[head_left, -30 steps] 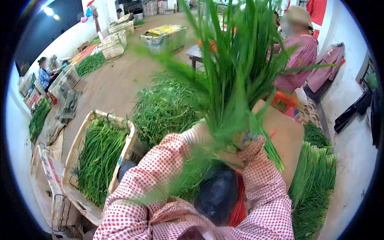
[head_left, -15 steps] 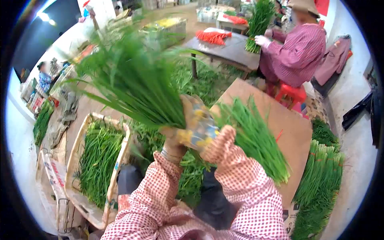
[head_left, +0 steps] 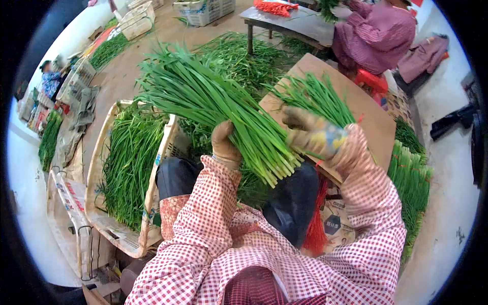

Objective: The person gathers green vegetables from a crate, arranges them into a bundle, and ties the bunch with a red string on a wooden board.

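My left hand [head_left: 226,144], in a tan work glove, is wrapped around the lower part of a big bunch of green chives [head_left: 203,94]. The bunch lies slanted above my knees, leaves toward the upper left and pale cut ends toward the lower right. Beside those ends is my gloved right hand [head_left: 312,133], somewhat blurred, its fingers apart and nothing visible between them. Whether it touches the stalks I cannot tell. Behind it, a smaller pile of chives [head_left: 323,99] rests on a brown board [head_left: 376,134].
At left stands a crate [head_left: 90,190] full of chives. Red ties [head_left: 317,218] hang below the board's edge. Tied bunches [head_left: 409,178] are stacked at right. Loose greens [head_left: 239,56] cover the floor ahead. A co-worker [head_left: 376,35] sits by a table [head_left: 290,23].
The bunch has come down from a raised, two-handed hold and now lies slanted in my left hand. My right hand has let go and moved right. The view has tilted down.
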The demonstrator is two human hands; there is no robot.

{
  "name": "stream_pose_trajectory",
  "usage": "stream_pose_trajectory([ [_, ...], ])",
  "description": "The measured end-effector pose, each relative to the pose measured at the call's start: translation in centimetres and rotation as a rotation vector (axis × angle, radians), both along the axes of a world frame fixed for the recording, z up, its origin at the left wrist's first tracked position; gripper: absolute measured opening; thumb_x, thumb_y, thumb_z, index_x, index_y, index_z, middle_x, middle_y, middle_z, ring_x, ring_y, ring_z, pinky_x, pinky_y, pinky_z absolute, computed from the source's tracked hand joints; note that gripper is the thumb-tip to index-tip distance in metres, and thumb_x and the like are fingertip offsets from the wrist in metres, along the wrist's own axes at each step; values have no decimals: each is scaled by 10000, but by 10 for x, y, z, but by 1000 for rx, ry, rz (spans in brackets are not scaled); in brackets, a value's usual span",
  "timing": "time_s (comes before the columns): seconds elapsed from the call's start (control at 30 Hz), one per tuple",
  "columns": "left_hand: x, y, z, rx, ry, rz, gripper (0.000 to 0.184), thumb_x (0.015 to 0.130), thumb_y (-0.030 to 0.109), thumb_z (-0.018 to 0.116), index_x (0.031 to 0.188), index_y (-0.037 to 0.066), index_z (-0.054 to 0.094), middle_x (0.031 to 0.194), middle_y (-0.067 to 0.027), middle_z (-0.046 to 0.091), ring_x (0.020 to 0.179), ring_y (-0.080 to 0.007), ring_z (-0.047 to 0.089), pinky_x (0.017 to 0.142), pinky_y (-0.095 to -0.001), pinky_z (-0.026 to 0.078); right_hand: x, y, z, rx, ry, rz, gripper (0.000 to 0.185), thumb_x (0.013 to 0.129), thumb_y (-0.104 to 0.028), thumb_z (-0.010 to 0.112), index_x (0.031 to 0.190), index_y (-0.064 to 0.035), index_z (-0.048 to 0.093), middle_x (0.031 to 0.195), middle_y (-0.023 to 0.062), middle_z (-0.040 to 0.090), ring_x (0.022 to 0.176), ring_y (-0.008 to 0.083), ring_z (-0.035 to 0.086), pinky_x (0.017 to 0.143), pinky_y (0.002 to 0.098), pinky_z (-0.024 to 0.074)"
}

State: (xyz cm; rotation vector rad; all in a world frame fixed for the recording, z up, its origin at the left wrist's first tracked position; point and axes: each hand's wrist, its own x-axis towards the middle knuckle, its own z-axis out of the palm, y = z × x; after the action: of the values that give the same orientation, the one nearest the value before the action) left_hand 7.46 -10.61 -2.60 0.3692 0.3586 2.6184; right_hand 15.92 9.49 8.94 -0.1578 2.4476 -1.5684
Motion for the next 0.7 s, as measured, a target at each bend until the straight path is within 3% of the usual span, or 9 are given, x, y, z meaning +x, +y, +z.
stream_pose_trajectory([
  [0.03, 2, 5, 2, 19, -15, -22, 552, 670, 226, 712, 1145, -5, 553, 1045, -138, 634, 932, -280, 627, 842, -420, 527, 11, -14, 11, 383, 88, 24, 943, 699, -441, 736, 1397, 4, 285, 1306, 238, 463, 1243, 331, 431, 1023, 394, 353],
  [0.1, 8, 17, 9, -162, 62, 153, 660, 678, 388, 686, 1181, -11, 533, 1104, -210, 605, 1008, -372, 594, 916, -483, 477, 30, -34, 7, 461, 167, -4, 1047, 628, -451, 777, 1404, 14, 251, 1336, 264, 414, 1253, 377, 406, 1031, 398, 345],
  [0.2, 21, 33, 7, -87, -11, 71, 538, 709, 332, 670, 1119, -6, 577, 1041, -173, 635, 962, -330, 612, 891, -456, 492, 52, -58, -10, 809, 36, -201, 1163, 562, -447, 812, 1416, 32, 185, 1341, 287, 384, 1220, 435, 409, 1033, 429, 338],
  [0.3, 47, 55, 8, -33, -143, 31, 466, 729, 284, 653, 1100, 9, 591, 1038, -133, 644, 932, -297, 617, 885, -444, 490, 66, -47, -34, 851, 48, -286, 1193, 546, -442, 818, 1430, 6, 153, 1307, 294, 407, 1200, 448, 417, 1022, 456, 342],
  [0.43, 59, 83, -11, -70, -121, -124, 502, 732, 294, 652, 1151, 30, 564, 1148, -124, 601, 1042, -294, 572, 932, -443, 461, 83, -16, -70, 693, -44, -433, 1101, 639, -322, 767, 1470, -100, 80, 1238, 280, 467, 1085, 440, 508, 920, 468, 432],
  [0.47, 63, 91, -8, -50, -134, -166, 508, 741, 297, 642, 1167, 34, 555, 1164, -126, 591, 1058, -296, 564, 938, -447, 456, 81, 1, -97, 522, 212, -467, 1001, 689, -255, 723, 1470, -122, 110, 1187, 282, 511, 1080, 431, 521, 933, 435, 433],
  [0.57, 69, 125, -8, -37, -128, -235, 503, 780, 309, 607, 1204, 48, 537, 1198, -130, 570, 1098, -298, 541, 968, -454, 431, 90, 46, -130, 560, 544, -514, 943, 704, -217, 720, 1455, -99, 162, 1178, 262, 538, 1104, 402, 526, 950, 404, 430],
  [0.63, 67, 158, -7, -5, -27, -215, 490, 804, 318, 591, 1211, 53, 534, 1215, -133, 559, 1114, -297, 527, 979, -458, 417, 78, 89, -154, 240, 382, -500, 897, 701, -195, 732, 1431, -85, 222, 1194, 234, 542, 1110, 384, 531, 950, 399, 432],
  [0.7, 64, 181, 17, -39, -9, -265, 474, 813, 334, 587, 1193, 54, 538, 1202, -122, 559, 1098, -297, 525, 971, -453, 415, 100, 84, -59, 87, 509, -432, 816, 751, -280, 727, 1395, -62, 276, 1240, 175, 533, 1140, 310, 526, 969, 354, 423],
])
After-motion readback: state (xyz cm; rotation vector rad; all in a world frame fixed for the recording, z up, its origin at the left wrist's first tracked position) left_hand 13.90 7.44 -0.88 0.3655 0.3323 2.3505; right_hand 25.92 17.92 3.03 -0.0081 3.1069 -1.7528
